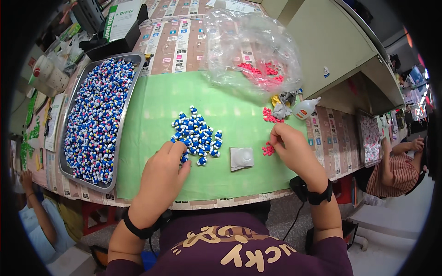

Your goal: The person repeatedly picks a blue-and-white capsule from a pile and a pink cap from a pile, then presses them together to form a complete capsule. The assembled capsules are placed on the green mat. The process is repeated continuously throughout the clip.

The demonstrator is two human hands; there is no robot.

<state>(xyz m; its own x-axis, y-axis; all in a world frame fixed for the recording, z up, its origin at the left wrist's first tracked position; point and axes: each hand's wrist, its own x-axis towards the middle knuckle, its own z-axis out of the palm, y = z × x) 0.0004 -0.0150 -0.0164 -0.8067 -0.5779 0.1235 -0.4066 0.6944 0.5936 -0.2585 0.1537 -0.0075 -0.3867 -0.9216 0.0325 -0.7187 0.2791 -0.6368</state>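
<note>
My left hand point(161, 172) reaches the near-left edge of a loose pile of small blue-and-white figures point(197, 131). Its thumb and forefinger are apart, with a figure showing between them. Over a small heap of pink pieces point(268, 150), my right hand point(291, 146) has its thumb and forefinger closed together; whatever is between the tips is too small to make out. Between my hands lies a whitish square pad point(241, 158) with a clear, glossy patch on top. More pink bits point(271, 115) lie farther back on the green mat point(152, 106).
A metal tray point(120, 133) full of blue-and-white figures stands left. At the back, a clear plastic bag point(230, 41) holds pink pieces. A white squeeze bottle point(305, 109) sits by crumpled wrapping point(282, 108). A beige cabinet point(331, 46) borders the right; co-workers sit on both sides.
</note>
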